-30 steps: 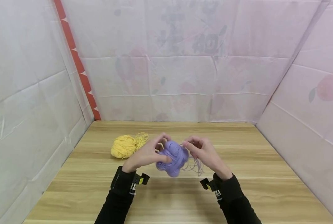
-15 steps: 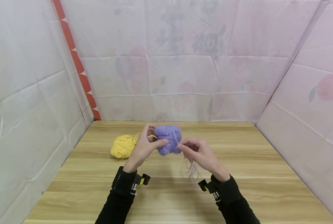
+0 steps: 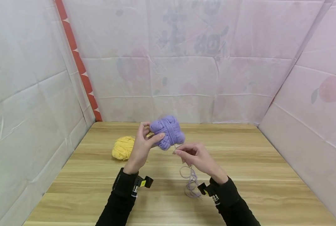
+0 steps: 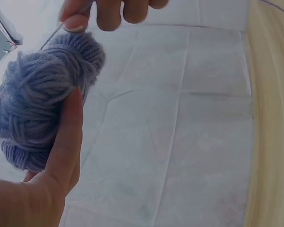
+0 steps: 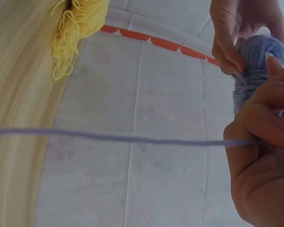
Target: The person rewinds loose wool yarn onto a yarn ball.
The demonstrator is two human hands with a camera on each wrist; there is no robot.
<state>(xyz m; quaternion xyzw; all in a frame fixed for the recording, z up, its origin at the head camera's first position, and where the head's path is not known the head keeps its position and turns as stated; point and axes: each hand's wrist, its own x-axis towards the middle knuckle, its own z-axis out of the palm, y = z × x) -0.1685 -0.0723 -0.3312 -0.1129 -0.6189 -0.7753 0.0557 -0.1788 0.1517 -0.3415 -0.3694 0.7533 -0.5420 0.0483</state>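
A purple ball of yarn (image 3: 169, 131) is held up over the table by my left hand (image 3: 142, 146), the thumb in front and the fingers behind. In the left wrist view, the ball of yarn (image 4: 35, 99) shows its wound strands, with my thumb along its side. Just below and right of it, my right hand (image 3: 197, 157) pinches a strand between thumb and fingertips. That strand runs taut up to the ball. From the right hand a loose yarn tail (image 3: 192, 185) hangs in loops; in the right wrist view, a length of the strand (image 5: 132, 139) crosses the picture.
A yellow ball of yarn (image 3: 123, 148) lies on the wooden table (image 3: 86, 188), left of my left hand and partly behind it. Its loose loops (image 5: 64, 45) show in the right wrist view. Pale cloth walls (image 3: 182, 75) stand at the back and both sides.
My left hand has raised the purple ball up and away and turned it. My right hand has come slightly lower and to the left with the strand, and the loose tail hangs lower.
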